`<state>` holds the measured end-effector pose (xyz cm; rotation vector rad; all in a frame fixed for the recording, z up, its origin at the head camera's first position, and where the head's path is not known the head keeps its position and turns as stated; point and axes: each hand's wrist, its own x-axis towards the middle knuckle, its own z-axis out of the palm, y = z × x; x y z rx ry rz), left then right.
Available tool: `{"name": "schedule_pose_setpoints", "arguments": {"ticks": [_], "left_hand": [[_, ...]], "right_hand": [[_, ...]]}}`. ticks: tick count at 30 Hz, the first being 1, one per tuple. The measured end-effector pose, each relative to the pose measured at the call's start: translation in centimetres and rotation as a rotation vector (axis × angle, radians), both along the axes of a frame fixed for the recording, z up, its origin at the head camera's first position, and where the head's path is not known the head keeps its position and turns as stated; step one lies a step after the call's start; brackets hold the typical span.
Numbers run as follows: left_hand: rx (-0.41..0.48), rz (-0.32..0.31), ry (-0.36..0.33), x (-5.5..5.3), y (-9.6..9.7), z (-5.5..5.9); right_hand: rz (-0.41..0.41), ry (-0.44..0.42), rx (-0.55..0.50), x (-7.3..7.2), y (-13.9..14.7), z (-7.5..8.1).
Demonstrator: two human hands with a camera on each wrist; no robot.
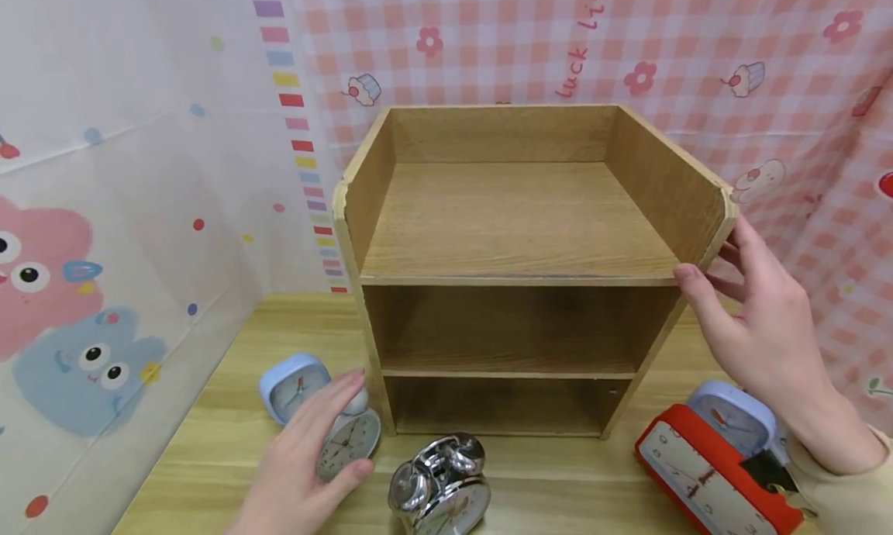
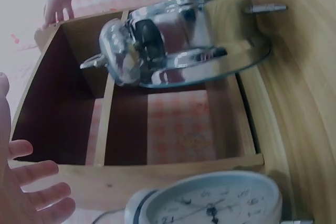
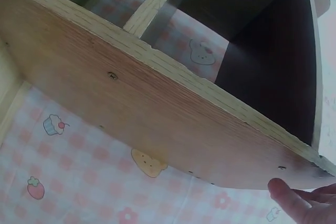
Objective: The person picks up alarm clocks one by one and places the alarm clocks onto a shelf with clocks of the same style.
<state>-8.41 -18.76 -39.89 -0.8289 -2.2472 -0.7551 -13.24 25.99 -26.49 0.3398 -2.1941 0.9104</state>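
Observation:
A wooden shelf unit [image 1: 516,217] with a top tray and two compartments stands upright on the table. My right hand [image 1: 763,314] is at its upper right front corner, thumb by the front edge and fingers along the outer side. In the right wrist view the thumb [image 3: 283,192] lies near the outer panel; firm contact is unclear. My left hand [image 1: 303,450] hovers by a white round clock [image 1: 349,442], its fingers [image 2: 44,192] spread and holding nothing. A silver twin-bell alarm clock [image 1: 443,484] stands in front of the shelf.
Beyond my left hand, a light blue clock [image 1: 296,384] sits left of the shelf. At the right, a red rectangular clock [image 1: 711,469] lies before another blue clock [image 1: 736,419], partly under my right forearm. Patterned cloth [image 1: 516,46] hangs behind and at both sides.

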Motion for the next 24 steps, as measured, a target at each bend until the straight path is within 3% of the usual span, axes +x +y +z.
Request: {"name": "schedule_pose_setpoints", "arguments": {"ticks": [7, 11, 16, 24], "left_hand": [[-0.064, -0.002, -0.018, -0.1, 1.7, -0.4], [-0.123, 0.019, -0.074, 0.0, 2.8, -0.8], [-0.170, 0.048, -0.219, 0.4, 3.8, -1.3], [-0.157, 0.050, -0.460, 1.1, 4.6, -1.7]], "right_hand": [[0.003, -0.009, -0.048, -0.8, 0.1, -0.1], [-0.007, 0.016, -0.052, -1.0, 0.1, -0.3], [-0.043, 0.065, -0.035, -1.1, -0.2, -0.6], [-0.043, 0.132, -0.056, -1.4, -0.6, -0.5]]}}
